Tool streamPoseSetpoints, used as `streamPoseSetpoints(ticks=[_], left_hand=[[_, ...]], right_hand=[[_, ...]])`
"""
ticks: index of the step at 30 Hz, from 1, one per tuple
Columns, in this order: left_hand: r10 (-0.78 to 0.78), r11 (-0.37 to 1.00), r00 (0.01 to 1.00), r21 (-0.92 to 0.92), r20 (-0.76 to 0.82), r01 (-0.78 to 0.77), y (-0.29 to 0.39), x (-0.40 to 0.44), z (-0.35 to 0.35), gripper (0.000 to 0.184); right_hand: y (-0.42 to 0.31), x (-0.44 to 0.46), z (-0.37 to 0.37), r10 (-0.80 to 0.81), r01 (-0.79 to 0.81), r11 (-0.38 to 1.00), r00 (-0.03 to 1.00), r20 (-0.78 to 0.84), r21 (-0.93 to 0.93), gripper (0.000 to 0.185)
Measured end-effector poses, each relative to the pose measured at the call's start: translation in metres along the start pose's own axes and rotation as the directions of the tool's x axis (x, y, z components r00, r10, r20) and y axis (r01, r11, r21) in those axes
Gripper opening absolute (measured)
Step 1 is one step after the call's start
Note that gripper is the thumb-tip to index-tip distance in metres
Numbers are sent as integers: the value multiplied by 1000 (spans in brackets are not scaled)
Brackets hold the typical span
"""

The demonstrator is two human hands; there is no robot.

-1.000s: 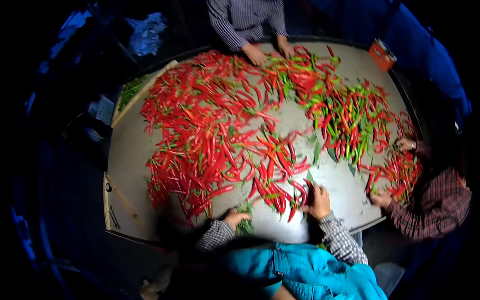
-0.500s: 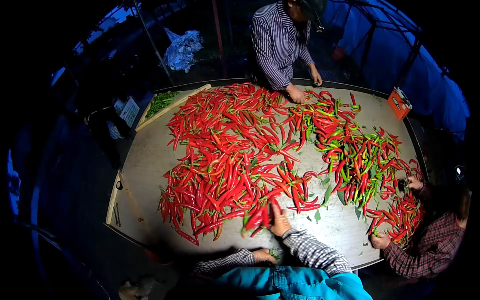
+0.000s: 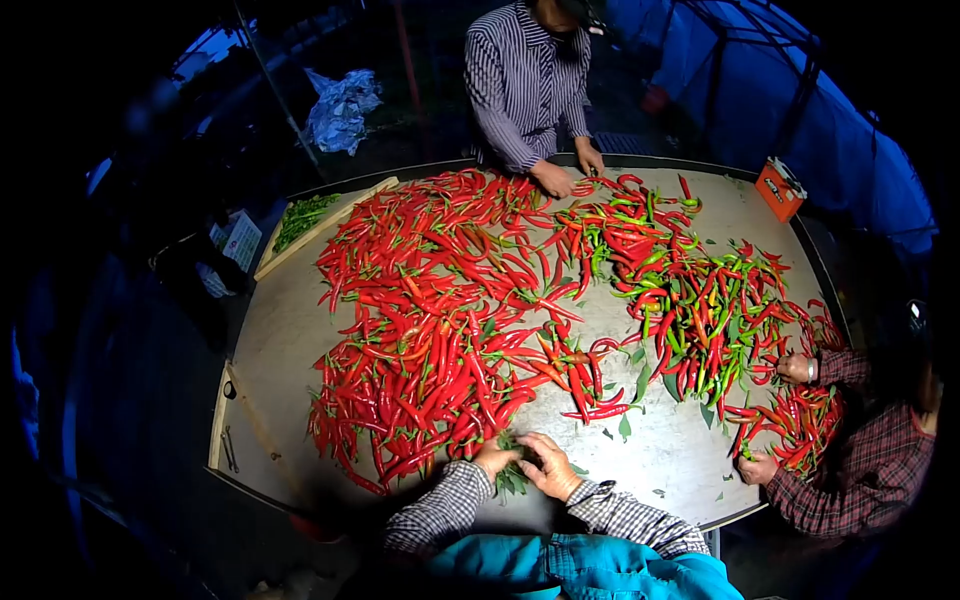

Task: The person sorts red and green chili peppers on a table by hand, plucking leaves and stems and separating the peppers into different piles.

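Observation:
My left hand [image 3: 495,459] is at the near edge of the large heap of red chili peppers [image 3: 420,350], its fingers closed on a small bunch of green leaves [image 3: 511,482]. Close on its right is my right hand [image 3: 553,470], fingers curved and apart around the right side of the leaves. No pepper shows in the right hand. The fingertips of both hands are partly hidden by each other and the leaves.
Across the table [image 3: 600,455], a person in a striped shirt [image 3: 525,85] handles peppers. At right, a person in a plaid shirt [image 3: 840,490] has both hands by mixed red and green peppers [image 3: 715,330]. An orange battery [image 3: 779,189] and wooden strips [image 3: 325,225] border the surface.
My right hand has let go of several red peppers onto the heap and come back toward the left. My left hand has moved up and forward with the leaves, meeting it.

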State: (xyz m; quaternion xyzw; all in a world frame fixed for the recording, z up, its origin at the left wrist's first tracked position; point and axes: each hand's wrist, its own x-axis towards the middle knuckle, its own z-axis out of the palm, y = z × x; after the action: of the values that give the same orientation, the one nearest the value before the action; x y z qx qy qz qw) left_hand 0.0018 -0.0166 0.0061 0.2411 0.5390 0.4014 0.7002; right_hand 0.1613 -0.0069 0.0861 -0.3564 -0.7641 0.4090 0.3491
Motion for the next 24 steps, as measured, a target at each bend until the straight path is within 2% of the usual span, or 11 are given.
streamPoseSetpoints(ticks=[4, 6, 9, 11, 12, 15, 17, 18, 20, 22, 24], left_hand=[[-94, 991, 983, 75, -156, 107, -6, 16, -12, 45], [-1, 987, 981, 156, -196, 32, -10, 21, -12, 45], [-41, 982, 975, 173, -217, 79, -22, 26, -13, 41], [-18, 971, 948, 218, -319, 92, -24, 30, -11, 43], [-20, 956, 958, 274, -285, 102, -20, 30, -10, 49], [94, 950, 957, 314, -276, -3, -11, 22, 0, 48], [-108, 946, 949, 264, -295, 189, 3, 16, 6, 40], [-114, 943, 949, 268, -294, 196, 6, 15, 8, 40], [-265, 951, 931, 91, -251, 295, 12, 13, 15, 35], [-308, 947, 908, 4, -284, 322, 0, 20, 22, 29], [-460, 871, 858, -305, -229, 386, -8, 23, 34, 40]], right_hand=[[18, -29, -17, 106, -108, 993, 994, -38, -54, 34], [23, -42, -29, 198, -198, 979, 980, -21, -55, 34], [40, -64, -34, 266, -270, 960, 962, -63, -75, 36], [50, -77, -37, 331, -337, 938, 940, -80, -85, 38], [51, -78, -39, 328, -335, 938, 941, -86, -85, 38], [56, -84, -40, 430, -439, 889, 898, -88, -129, 40], [58, -86, -40, 472, -476, 874, 880, -59, -97, 40], [60, -86, -40, 504, -505, 860, 863, -35, -69, 40], [68, -89, -37, 491, -493, 869, 869, -62, -34, 40], [76, -89, -39, 414, -411, 884, 910, -36, -221, 39], [80, -88, -39, 385, -376, 893, 923, -16, -246, 39]])
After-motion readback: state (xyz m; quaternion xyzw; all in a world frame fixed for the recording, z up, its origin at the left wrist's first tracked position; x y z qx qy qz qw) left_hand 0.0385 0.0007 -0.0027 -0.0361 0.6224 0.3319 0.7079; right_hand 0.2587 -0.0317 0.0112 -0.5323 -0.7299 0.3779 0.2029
